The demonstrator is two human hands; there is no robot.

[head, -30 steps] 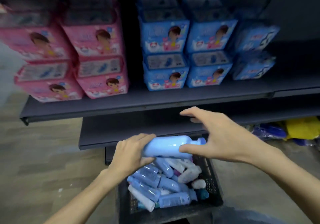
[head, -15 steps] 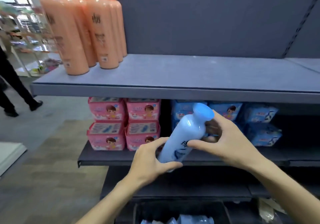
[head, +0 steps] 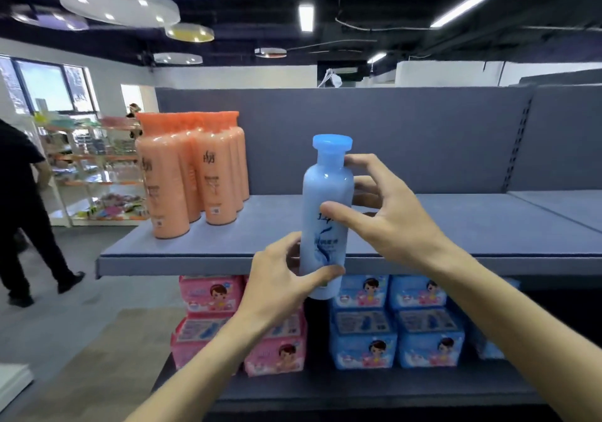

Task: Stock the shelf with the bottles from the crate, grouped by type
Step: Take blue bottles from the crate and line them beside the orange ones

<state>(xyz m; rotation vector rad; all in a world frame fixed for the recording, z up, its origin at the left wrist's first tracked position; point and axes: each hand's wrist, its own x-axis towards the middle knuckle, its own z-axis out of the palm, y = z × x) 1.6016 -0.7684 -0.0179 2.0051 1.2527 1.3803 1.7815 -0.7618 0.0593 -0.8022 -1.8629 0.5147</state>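
A light blue bottle (head: 326, 193) with a blue cap stands upright in the air in front of the grey top shelf (head: 423, 226). My left hand (head: 277, 284) grips its base, thumb across the front. My right hand (head: 384, 216) holds its upper body, fingers behind the neck and thumb on the front. Several orange bottles (head: 192, 174) stand grouped at the shelf's left end. The crate is out of view.
Pink packs (head: 211, 294) and blue packs (head: 420, 324) fill the shelf below. The shelf's back panel (head: 423, 135) rises behind. A person in black (head: 22, 213) walks on the floor at the left, near a display rack (head: 97, 174).
Both hands lifted the blue bottle out of the crate, turned it from lying to upright and raised it to the top shelf's level. My view rose from the crate to the top shelf.
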